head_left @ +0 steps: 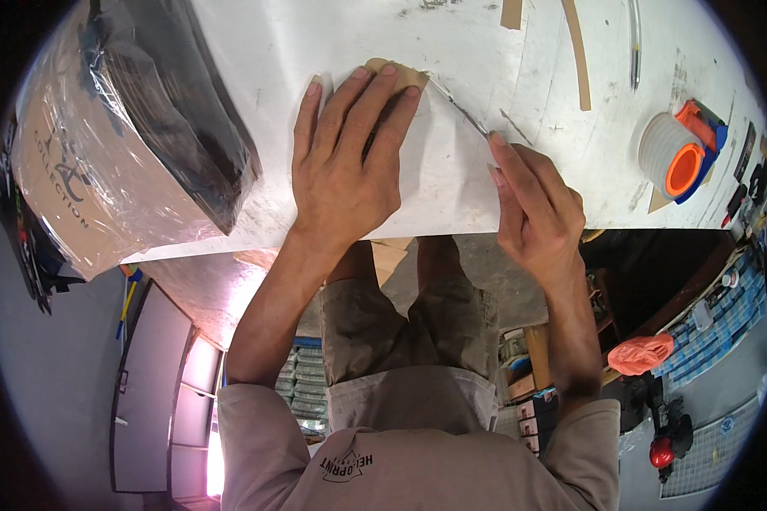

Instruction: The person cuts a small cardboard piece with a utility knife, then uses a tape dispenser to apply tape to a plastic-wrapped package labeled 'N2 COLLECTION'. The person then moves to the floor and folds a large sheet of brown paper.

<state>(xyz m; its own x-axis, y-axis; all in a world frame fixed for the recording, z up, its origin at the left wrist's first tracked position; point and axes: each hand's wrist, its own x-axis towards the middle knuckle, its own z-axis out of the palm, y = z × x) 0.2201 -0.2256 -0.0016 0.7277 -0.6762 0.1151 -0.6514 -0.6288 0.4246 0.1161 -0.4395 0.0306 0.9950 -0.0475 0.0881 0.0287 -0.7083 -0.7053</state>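
Observation:
My left hand lies flat, fingers spread, pressing a small piece of brown cardboard down on the white worktable. Only the cardboard's far corner shows past my fingertips. My right hand is closed around a thin metal blade, which runs diagonally up to the cardboard's right edge. The blade's handle is hidden inside my fist.
A large plastic-wrapped stack of dark and tan sheets fills the table's left side. Brown cardboard strips and a pen lie at the back right. A tape dispenser with an orange core stands to the right. Below the table edge are shelves and floor clutter.

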